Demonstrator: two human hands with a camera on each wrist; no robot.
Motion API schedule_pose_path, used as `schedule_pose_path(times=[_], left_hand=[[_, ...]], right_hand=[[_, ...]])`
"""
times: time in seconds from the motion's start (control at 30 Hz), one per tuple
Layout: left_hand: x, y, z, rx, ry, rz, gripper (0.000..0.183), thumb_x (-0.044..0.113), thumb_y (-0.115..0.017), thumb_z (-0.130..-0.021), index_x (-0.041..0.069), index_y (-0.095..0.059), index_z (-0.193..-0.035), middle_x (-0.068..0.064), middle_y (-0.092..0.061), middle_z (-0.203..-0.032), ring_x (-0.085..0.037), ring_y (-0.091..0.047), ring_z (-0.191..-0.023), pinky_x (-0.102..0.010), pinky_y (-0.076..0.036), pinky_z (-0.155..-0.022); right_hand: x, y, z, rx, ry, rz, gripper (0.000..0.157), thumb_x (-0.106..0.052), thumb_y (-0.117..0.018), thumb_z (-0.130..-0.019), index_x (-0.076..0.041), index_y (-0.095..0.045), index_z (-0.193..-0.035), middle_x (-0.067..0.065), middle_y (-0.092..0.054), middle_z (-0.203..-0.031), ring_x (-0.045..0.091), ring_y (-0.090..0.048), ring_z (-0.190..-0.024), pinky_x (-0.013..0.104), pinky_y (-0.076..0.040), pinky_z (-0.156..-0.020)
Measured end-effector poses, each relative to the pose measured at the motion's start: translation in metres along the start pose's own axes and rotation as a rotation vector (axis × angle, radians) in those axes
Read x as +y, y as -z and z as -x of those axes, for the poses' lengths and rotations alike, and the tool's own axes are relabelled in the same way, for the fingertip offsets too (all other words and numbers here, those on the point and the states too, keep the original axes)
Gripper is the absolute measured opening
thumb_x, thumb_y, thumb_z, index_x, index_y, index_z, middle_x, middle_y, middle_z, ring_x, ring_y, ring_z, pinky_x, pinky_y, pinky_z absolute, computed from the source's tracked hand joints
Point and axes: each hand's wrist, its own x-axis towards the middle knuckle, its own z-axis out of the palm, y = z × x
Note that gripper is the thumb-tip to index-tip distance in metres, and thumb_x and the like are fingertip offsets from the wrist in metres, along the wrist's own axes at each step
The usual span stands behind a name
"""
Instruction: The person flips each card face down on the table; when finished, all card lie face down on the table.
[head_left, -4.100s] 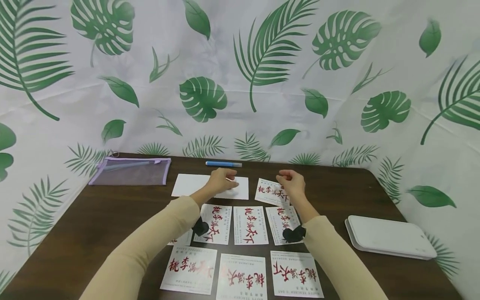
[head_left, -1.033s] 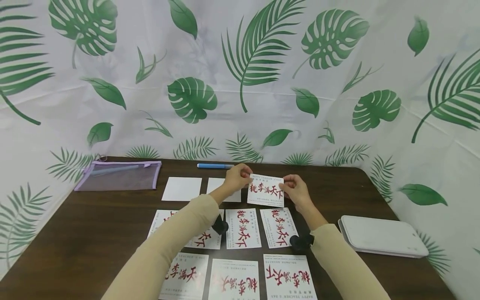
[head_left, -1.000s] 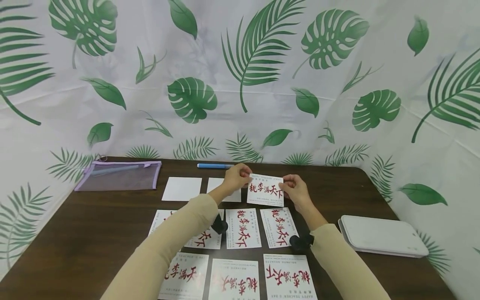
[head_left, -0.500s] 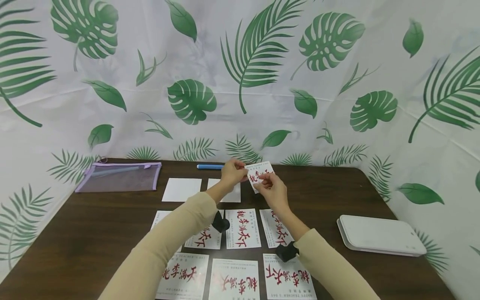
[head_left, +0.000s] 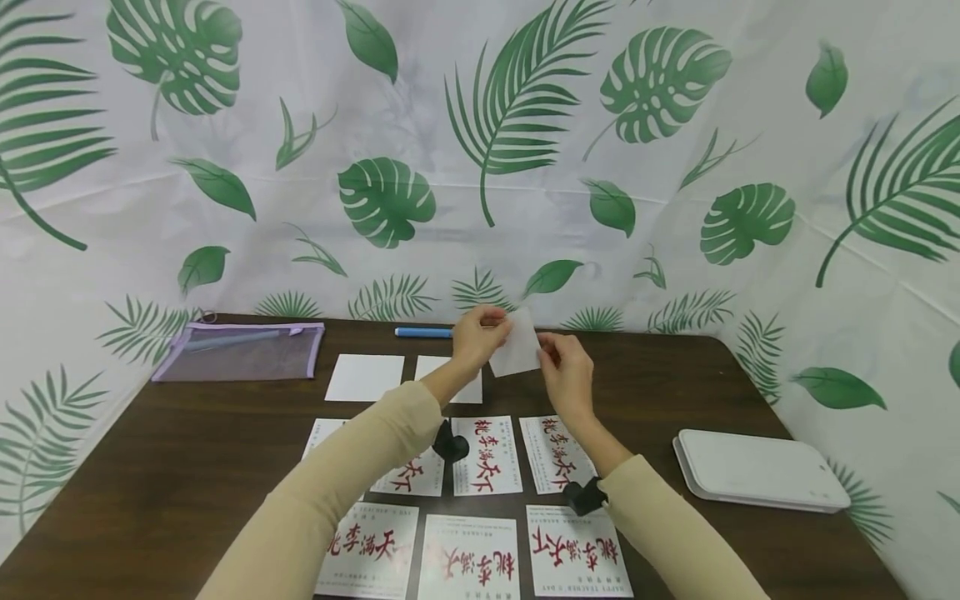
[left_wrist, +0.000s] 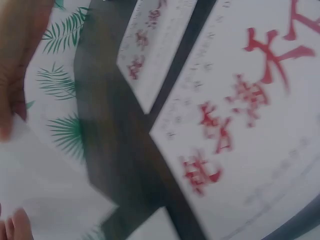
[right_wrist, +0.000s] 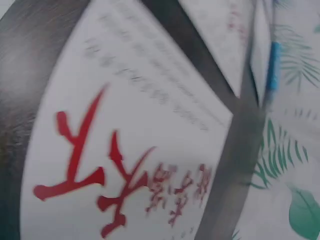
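My left hand [head_left: 480, 340] pinches a card [head_left: 516, 346] by its left edge, holding it up over the back of the table. The card's blank white side faces me and it stands tilted. My right hand [head_left: 568, 372] has its thumb and fingers curled at the card's right edge. In the left wrist view the same card [left_wrist: 45, 185] appears at lower left, with left-hand fingers at its top and fingertips below. Two blank cards [head_left: 365, 377] lie left of it. Nearer me lie two rows of cards with red Chinese characters [head_left: 486, 457], partly covered by my left sleeve.
A blue marker [head_left: 422, 332] lies at the table's back edge, behind my left hand. At the back left is a purple-edged mesh pouch [head_left: 247, 353] with a pen-like item inside. A white flat case [head_left: 761, 469] sits at the right. A leaf-print cloth [head_left: 525, 208] hangs behind the table.
The card was lifted from the back row, and has been turned from its printed side to its blank side. My right hand moved from its right edge across its front, then back to the edge.
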Motion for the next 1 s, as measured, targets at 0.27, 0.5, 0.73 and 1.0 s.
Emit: schedule_pose_path(times=[0.27, 0.5, 0.73, 1.0], left_hand=[[-0.023, 0.010, 0.007, 0.051, 0.123, -0.067, 0.041, 0.004, -0.069, -0.082, 0.003, -0.060, -0.122, -0.015, -0.064, -0.113, -0.025, -0.063, -0.103, -0.030, -0.052, -0.085], [-0.035, 0.007, 0.009, 0.053, 0.113, -0.109, 0.040, -0.002, -0.072, -0.078, 0.005, -0.066, -0.117, -0.012, -0.069, -0.099, -0.016, -0.065, -0.086, -0.022, -0.054, -0.071], [-0.046, 0.003, 0.014, 0.039, 0.094, -0.198, 0.037, -0.004, -0.071, -0.077, 0.003, -0.068, -0.114, -0.011, -0.070, -0.094, -0.017, -0.064, -0.085, -0.021, -0.053, -0.069], [-0.055, -0.002, 0.022, -0.071, 0.046, -0.356, 0.040, -0.005, -0.071, -0.076, -0.001, -0.064, -0.116, -0.013, -0.070, -0.093, -0.019, -0.064, -0.083, -0.024, -0.054, -0.072]], right_hand=[[0.009, 0.013, -0.010, -0.011, -0.377, -0.203, 0.023, 0.002, -0.064, -0.084, 0.001, -0.067, -0.106, 0.015, -0.062, -0.085, 0.014, -0.052, -0.073, 0.010, -0.039, -0.060], [0.022, 0.014, -0.008, -0.059, -0.535, -0.311, 0.028, 0.004, -0.061, -0.085, 0.000, -0.065, -0.113, 0.009, -0.057, -0.085, 0.009, -0.049, -0.072, 0.012, -0.041, -0.058], [0.038, 0.014, 0.000, -0.158, -0.602, -0.184, 0.028, 0.002, -0.065, -0.083, 0.001, -0.066, -0.111, 0.009, -0.059, -0.082, 0.007, -0.050, -0.069, 0.013, -0.046, -0.057], [0.057, 0.019, 0.009, -0.318, -0.679, -0.088, 0.029, 0.000, -0.068, -0.081, 0.003, -0.065, -0.110, 0.008, -0.060, -0.081, 0.009, -0.054, -0.068, 0.016, -0.048, -0.058]])
